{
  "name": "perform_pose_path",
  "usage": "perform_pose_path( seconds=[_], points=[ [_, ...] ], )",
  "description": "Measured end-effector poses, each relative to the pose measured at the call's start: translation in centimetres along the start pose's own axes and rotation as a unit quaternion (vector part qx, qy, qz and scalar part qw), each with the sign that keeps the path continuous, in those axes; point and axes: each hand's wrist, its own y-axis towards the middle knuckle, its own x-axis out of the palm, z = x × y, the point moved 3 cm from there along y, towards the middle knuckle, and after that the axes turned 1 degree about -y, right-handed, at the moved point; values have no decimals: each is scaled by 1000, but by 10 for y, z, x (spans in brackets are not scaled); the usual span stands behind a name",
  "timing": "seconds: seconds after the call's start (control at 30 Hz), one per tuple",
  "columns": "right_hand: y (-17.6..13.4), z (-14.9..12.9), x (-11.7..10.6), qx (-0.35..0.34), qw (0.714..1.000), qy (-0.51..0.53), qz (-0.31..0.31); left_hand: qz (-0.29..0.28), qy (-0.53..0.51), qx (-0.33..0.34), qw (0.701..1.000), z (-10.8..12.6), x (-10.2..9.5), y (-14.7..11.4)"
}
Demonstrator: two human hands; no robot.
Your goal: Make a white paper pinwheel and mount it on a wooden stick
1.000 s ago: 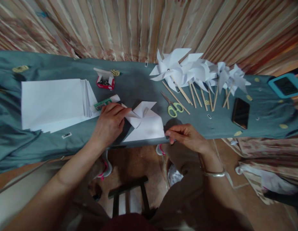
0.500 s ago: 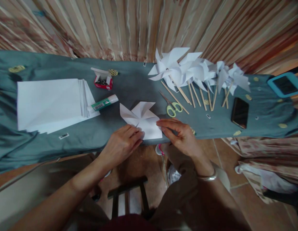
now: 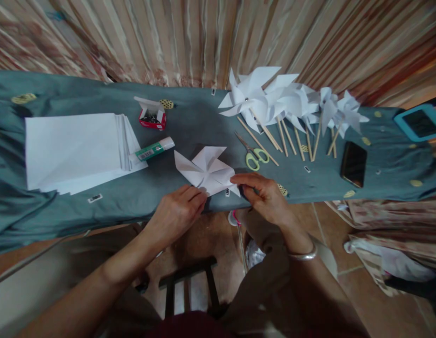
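A white paper pinwheel (image 3: 208, 168) without a stick lies near the front edge of the cloth-covered table, its blades folded in toward the centre. My left hand (image 3: 180, 206) pinches its lower left edge, fingers closed on the paper. On the other side, my right hand (image 3: 263, 193) grips the right part of the pinwheel between thumb and forefinger. Scissors (image 3: 255, 157) with yellow-green handles rest just beyond my right hand. A green and white glue stick (image 3: 155, 149) lies left of the pinwheel, its end on a stack of white paper (image 3: 73, 150).
Finished pinwheels on sticks (image 3: 256, 101) lie in a row at the back right, with a loose stick (image 3: 257, 141) beside them. An open red box (image 3: 152, 118) holds small metal pieces. A phone (image 3: 354, 164) and a blue-framed device (image 3: 420, 123) are at the right. Curtains hang behind.
The paper's lower right flap has been folded inward, so the flat corner there has become a blade. Both hands stay at the pinwheel. The view has shifted slightly.
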Motion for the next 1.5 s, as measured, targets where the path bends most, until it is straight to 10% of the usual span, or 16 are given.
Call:
perform_pose_path(
  seconds=[0.43,0.93,1.5],
  points=[
    [12,-13,14,26,993,112,31,-8,13,15,1000,6,-5,2],
    [11,-40,40,-53,979,-171,101,1,6,36,999,8,-3,-1],
    [0,-46,51,-113,968,-207,84,12,0,5,1000,4,-3,-3]
  ],
)
